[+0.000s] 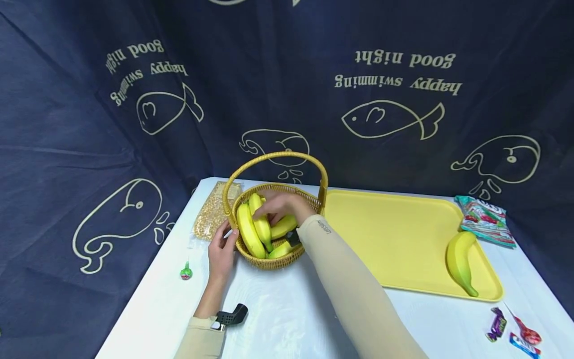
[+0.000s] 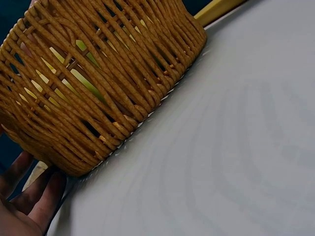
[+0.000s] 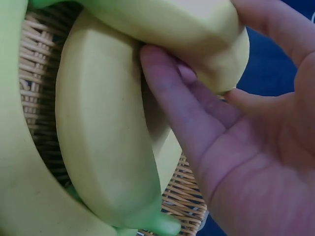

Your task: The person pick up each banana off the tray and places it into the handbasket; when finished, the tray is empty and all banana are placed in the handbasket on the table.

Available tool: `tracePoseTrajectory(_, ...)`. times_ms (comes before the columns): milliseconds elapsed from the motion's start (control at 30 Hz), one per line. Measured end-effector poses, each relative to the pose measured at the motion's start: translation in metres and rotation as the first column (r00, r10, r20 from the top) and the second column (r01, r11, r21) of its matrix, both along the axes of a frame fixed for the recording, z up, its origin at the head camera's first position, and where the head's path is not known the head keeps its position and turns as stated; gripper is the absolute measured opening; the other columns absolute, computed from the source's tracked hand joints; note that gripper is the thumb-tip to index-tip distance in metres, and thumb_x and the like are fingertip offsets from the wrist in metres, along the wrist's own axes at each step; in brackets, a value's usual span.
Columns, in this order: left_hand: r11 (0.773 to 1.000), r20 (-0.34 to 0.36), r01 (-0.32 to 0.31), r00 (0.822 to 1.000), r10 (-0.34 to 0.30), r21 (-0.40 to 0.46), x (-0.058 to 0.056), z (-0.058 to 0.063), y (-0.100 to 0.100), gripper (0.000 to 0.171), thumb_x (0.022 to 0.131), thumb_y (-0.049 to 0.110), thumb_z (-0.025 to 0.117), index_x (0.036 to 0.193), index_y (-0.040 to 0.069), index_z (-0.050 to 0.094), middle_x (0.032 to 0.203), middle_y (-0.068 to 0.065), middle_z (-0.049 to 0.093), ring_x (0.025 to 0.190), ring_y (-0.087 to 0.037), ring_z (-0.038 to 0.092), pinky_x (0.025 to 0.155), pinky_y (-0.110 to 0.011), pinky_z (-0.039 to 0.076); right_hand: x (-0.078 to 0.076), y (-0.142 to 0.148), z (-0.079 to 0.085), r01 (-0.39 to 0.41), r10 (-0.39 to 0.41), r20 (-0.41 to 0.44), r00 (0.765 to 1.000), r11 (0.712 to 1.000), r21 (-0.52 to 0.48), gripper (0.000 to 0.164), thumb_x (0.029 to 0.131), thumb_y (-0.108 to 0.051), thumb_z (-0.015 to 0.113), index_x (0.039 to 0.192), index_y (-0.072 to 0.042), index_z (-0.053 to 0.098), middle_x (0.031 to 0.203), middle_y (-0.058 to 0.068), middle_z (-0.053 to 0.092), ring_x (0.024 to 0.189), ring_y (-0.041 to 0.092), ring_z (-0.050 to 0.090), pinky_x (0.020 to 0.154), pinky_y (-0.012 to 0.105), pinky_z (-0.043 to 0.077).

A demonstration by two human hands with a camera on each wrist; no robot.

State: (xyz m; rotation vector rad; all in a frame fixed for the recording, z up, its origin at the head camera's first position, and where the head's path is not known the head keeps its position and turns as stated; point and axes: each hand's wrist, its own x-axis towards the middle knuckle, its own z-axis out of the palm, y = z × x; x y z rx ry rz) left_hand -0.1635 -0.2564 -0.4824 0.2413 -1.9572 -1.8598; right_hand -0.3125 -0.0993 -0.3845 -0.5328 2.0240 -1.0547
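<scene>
My right hand [image 1: 284, 204] is inside a woven wicker basket [image 1: 269, 264] with a tall arched handle. It holds a yellow banana [image 3: 197, 29] between thumb and fingers; other bananas [image 3: 103, 123] lie close around it, green at their stems. My left hand [image 1: 221, 254] holds the basket's left side near the base of the handle, its thumb by the rim. From the left wrist, its fingers [image 2: 47, 196] appear against the outside of the wicker wall, and part of the hand is cut off.
To the right is a yellow tray [image 1: 381, 239] with one banana [image 1: 459, 262] at its right end. A teal snack bag [image 1: 486, 222], wrapped candies [image 1: 497, 325] and a red lollipop [image 1: 529, 335] lie beyond it. At left are a bag of kernels [image 1: 208, 214] and a green lollipop [image 1: 186, 271].
</scene>
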Motion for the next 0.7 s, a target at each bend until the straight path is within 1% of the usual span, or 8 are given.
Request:
tracePoseTrajectory(100,1.000,0.009,-0.010,1.000,0.011,-0.009,-0.001,0.001,0.001,0.043,0.096,0.019,0.060,0.137,0.010,0.053,0.130,-0.016,0.056,0.096,-0.013,0.062,0.070,-0.023,0.054,0.000,0.003,-0.002,0.000,0.000,0.000,1.000,1.000,-0.030,0.098,0.082,-0.017,0.077,0.155,-0.015,0.012,0.123,0.015,0.051,0.088,0.031,0.065,0.080,0.042,0.055)
tracePoseTrajectory(200,1.000,0.007,0.001,1.000,-0.001,0.013,-0.008,-0.009,-0.001,0.044,0.096,0.022,0.062,0.138,0.012,0.054,0.130,-0.015,0.055,0.097,-0.013,0.062,0.071,-0.023,0.054,0.000,0.007,-0.004,-0.007,0.007,-0.009,1.000,0.999,-0.048,0.097,0.082,-0.017,0.076,0.155,-0.013,0.012,0.124,0.015,0.051,0.088,0.030,0.065,0.080,0.041,0.055)
tracePoseTrajectory(300,1.000,0.002,0.018,1.000,-0.018,0.024,-0.014,-0.023,-0.006,0.046,0.095,0.027,0.063,0.139,0.016,0.053,0.131,-0.012,0.055,0.099,-0.013,0.062,0.072,-0.024,0.054,0.000,0.010,-0.003,-0.018,0.017,-0.039,0.999,0.999,-0.031,0.096,0.085,-0.022,0.075,0.155,-0.012,0.010,0.128,0.015,0.049,0.090,0.028,0.065,0.082,0.039,0.055)
tracePoseTrajectory(367,1.000,-0.008,-0.005,1.000,0.005,0.023,-0.013,-0.030,-0.010,0.044,0.095,0.028,0.063,0.137,0.018,0.055,0.130,-0.009,0.056,0.099,-0.015,0.062,0.071,-0.024,0.054,0.000,0.010,-0.003,-0.039,0.038,-0.056,0.998,0.999,-0.016,0.095,0.087,-0.028,0.073,0.155,-0.013,0.008,0.125,0.016,0.052,0.092,0.028,0.064,0.082,0.038,0.054)
tracePoseTrajectory(433,0.999,-0.019,-0.049,0.999,0.049,0.016,-0.010,-0.032,-0.013,0.041,0.095,0.028,0.063,0.135,0.020,0.057,0.128,-0.008,0.057,0.097,-0.016,0.063,0.069,-0.023,0.054,0.001,0.008,-0.001,-0.066,0.066,-0.072,0.995,0.998,-0.003,0.093,0.090,-0.035,0.069,0.156,-0.016,0.007,0.119,0.017,0.056,0.095,0.028,0.064,0.082,0.038,0.055)
tracePoseTrajectory(533,0.997,-0.018,-0.081,0.997,0.081,0.008,-0.006,-0.030,-0.015,0.039,0.095,0.028,0.063,0.134,0.021,0.058,0.127,-0.008,0.058,0.095,-0.016,0.063,0.067,-0.021,0.054,0.000,0.013,0.004,-0.115,0.115,-0.115,0.987,0.993,0.007,0.085,0.094,-0.044,0.060,0.156,-0.017,0.009,0.108,0.019,0.060,0.097,0.030,0.063,0.082,0.040,0.054)
tracePoseTrajectory(600,0.999,-0.015,-0.049,0.999,0.049,0.010,-0.007,-0.026,-0.014,0.041,0.096,0.026,0.062,0.136,0.019,0.056,0.130,-0.012,0.056,0.097,-0.015,0.062,0.068,-0.021,0.053,0.000,0.025,0.007,-0.132,0.133,-0.158,0.978,0.991,0.020,0.081,0.095,-0.047,0.056,0.156,-0.019,0.010,0.100,0.020,0.060,0.090,0.029,0.062,0.082,0.041,0.053)
tracePoseTrajectory(700,1.000,-0.010,0.008,1.000,-0.008,0.023,-0.005,-0.014,-0.007,0.044,0.096,0.023,0.061,0.139,0.013,0.053,0.132,-0.015,0.054,0.099,-0.017,0.062,0.069,-0.022,0.054,0.004,0.048,0.012,-0.173,0.172,-0.226,0.959,0.985,0.019,0.079,0.096,-0.049,0.053,0.156,-0.019,0.011,0.093,0.022,0.056,0.078,0.031,0.055,0.080,0.046,0.049)
